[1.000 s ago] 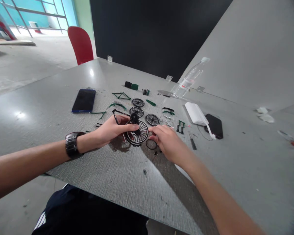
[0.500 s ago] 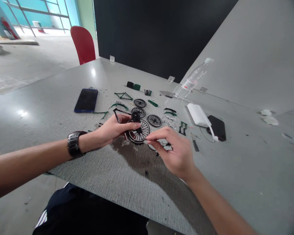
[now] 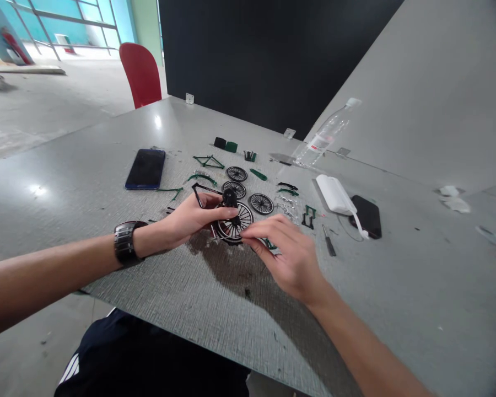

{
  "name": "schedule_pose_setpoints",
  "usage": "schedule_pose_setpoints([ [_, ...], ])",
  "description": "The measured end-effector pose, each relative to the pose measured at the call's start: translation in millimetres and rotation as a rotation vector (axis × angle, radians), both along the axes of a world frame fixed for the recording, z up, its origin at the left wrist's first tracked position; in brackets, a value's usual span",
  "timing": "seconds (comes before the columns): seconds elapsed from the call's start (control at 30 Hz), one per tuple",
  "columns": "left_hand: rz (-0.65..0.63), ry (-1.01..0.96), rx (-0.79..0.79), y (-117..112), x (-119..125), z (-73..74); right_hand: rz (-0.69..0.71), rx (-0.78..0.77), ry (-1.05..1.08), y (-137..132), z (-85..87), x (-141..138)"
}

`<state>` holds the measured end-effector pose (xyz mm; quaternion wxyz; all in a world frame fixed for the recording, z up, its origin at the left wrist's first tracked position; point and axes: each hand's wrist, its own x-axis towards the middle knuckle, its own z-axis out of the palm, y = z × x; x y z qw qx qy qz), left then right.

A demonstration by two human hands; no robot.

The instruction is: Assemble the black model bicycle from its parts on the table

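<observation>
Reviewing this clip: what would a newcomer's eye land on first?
Probably the spoked wheel near the center, held in the left hand, with the right hand pinched close to its rim. Next, the bright red chair beyond the table's far left edge, and the clear bottle standing at the back right, near the dark panel.

the model bicycle is black, the streaked table grey.

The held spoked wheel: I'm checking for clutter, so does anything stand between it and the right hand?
Nothing visible does: the right hand has its fingertips at the lower-right edge of the wheel, though whether they touch is unclear.
</observation>
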<state>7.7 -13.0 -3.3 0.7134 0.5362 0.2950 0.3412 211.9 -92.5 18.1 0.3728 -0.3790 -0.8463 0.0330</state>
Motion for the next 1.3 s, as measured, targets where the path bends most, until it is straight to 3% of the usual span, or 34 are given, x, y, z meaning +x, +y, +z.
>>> schedule_pose_setpoints([
  [0.23,0.038,-0.019,0.005,0,1,0.6,-0.145,0.24,-0.316,-5,3.3,-1],
  [0.37,0.046,-0.032,-0.008,0,1,2.4,-0.198,0.301,-0.431,-7,3.6,-4],
  [0.7,0.061,-0.029,-0.041,-2,2,6.4,-0.234,0.385,-0.436,-5,-9.0,-9],
  [1.3,0.091,-0.019,-0.072,-2,1,6.7,-0.254,0.47,-0.5,-7,-8.0,-12],
])
